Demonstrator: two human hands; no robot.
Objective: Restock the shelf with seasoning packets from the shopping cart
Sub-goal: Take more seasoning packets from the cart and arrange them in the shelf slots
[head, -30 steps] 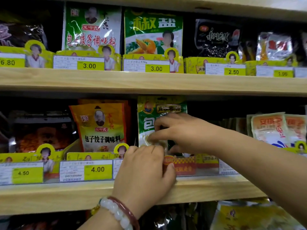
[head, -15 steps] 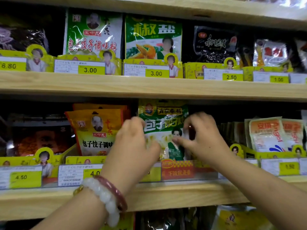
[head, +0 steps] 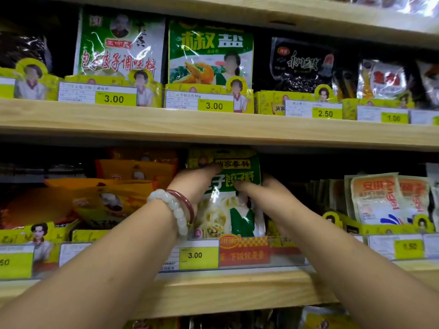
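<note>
My left hand (head: 192,184) and right hand (head: 263,193) flank the seasoning packet (head: 228,210) on the lower shelf (head: 225,290) (orange packets (head: 123,186) left, price tag (head: 198,256) nearer).

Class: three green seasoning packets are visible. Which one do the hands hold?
The green packet on the lower shelf, gripped by the left hand and right hand; the other two stand untouched above.

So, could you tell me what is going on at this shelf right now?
A person is restocking seasoning on the lower wooden shelf. Both hands are on an upright green seasoning packet standing above the 3.00 price tag. The left hand, with bracelets at the wrist, holds the packet's left side near the top; the right hand holds its right side. Orange packets sit to the left and white-and-orange ones to the right. The shopping cart is not in view.
</note>
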